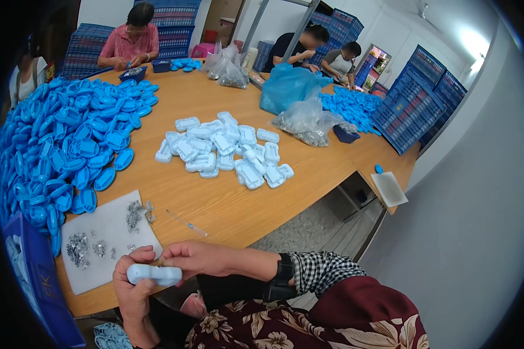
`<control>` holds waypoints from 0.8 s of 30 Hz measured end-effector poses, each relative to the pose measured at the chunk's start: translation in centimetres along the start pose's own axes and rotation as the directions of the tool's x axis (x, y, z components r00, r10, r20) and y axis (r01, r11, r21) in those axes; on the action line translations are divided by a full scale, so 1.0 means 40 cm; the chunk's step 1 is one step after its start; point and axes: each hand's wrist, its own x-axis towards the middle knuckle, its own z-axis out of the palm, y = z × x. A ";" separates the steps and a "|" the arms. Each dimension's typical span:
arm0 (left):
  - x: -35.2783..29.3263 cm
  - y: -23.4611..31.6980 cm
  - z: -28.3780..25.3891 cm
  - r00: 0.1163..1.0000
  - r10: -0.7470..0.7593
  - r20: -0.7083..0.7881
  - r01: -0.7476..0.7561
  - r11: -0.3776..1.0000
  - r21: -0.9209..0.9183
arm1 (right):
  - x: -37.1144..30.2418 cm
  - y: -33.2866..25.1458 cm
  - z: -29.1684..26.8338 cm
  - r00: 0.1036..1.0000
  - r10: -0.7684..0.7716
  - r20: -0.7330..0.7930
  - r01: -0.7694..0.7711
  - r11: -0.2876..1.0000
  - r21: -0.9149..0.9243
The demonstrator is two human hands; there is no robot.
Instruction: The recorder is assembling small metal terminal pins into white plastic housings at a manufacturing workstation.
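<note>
So from my end of the feed, the one bit of writing I can pick out is some big brownish lettering on the outer wall of the dark blue bin at lower left, just a couple of characters, turned sideways to me. There's a small reddish mark on the leaning blue crate over right too, but it's way too tiny for me to read.
</note>
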 end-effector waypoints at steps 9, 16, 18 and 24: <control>0.014 -0.015 0.035 0.974 -0.107 -0.198 0.085 0.989 -0.118 | -0.017 0.012 -0.021 0.992 -0.125 0.028 0.128 0.968 -0.215; -0.014 -0.014 0.010 0.969 -0.085 -0.230 0.053 0.989 -0.138 | 0.041 0.025 0.019 0.995 -0.077 0.064 0.093 0.949 -0.303; 0.002 -0.015 0.008 0.967 -0.053 -0.251 0.012 0.987 -0.160 | 0.027 0.038 0.000 0.999 -0.040 -0.035 0.026 0.945 -0.327; -0.050 0.082 -0.077 0.927 -0.163 -0.337 0.118 0.981 -0.153 | 0.007 -0.071 -0.055 0.895 -0.320 -0.311 -0.128 0.485 -0.865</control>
